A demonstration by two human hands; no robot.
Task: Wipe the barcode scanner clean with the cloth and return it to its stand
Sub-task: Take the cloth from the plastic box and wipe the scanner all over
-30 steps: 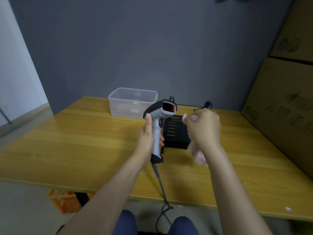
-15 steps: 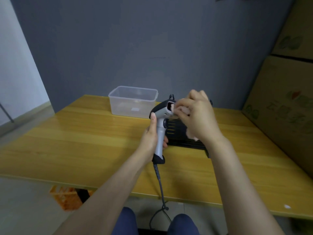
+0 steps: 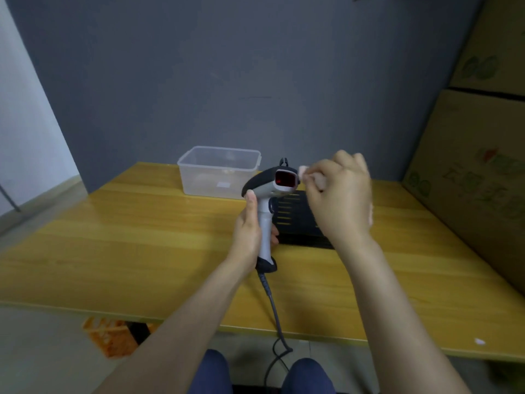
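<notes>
A grey and black barcode scanner (image 3: 272, 186) with a red window stands upright above the wooden table (image 3: 142, 245), its window turned toward me. My left hand (image 3: 248, 231) grips its handle. A dark cable (image 3: 272, 305) runs from the handle's base down over the table's front edge. My right hand (image 3: 339, 200) is just right of the scanner's head, fingers pinched on a small pale pink cloth (image 3: 308, 173) beside the window. Behind both hands lies a black slotted stand (image 3: 295, 220), partly hidden.
A clear plastic box (image 3: 218, 172) stands at the table's back, left of the scanner. Large cardboard boxes (image 3: 477, 172) wall off the right side. A grey wall stands behind the table. An orange crate (image 3: 110, 334) sits on the floor under the front edge.
My right hand with the cloth went from beside the scanner onto its window, then slid off to the right, so the red window shows again. My left hand held the scanner steady.
</notes>
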